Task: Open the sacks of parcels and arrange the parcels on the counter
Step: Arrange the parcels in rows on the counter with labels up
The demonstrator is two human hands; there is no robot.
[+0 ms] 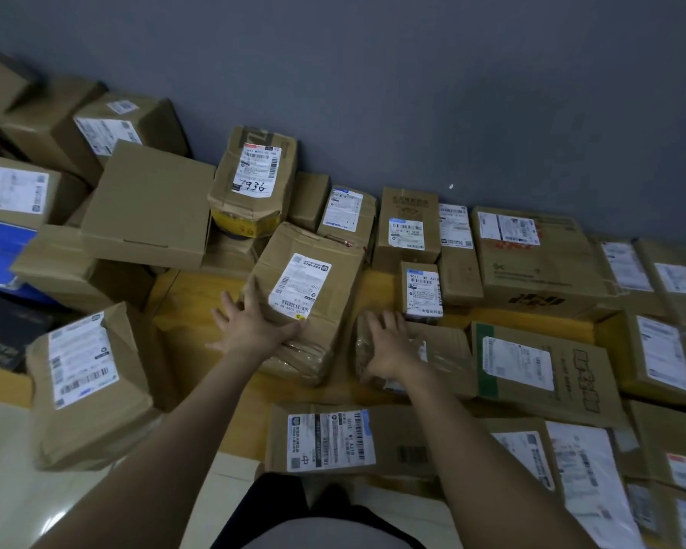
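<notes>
Cardboard parcels (531, 263) in rows over most of the yellow bench (191, 303), no sack in view, so judged well along; left hand (250, 326) flat, fingers (230, 305) spread, on a tilted parcel (313, 247), right hand (389, 346) laid open over a taped parcel (448, 350), both seemingly awaiting final placement.

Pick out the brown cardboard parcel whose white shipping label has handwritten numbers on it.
The brown cardboard box against the grey wall, resting on a yellow-taped parcel; its label alone carries black handwritten digits.

Parcels (305, 295) on counter (191, 307) — against wall (412, 93)
</notes>
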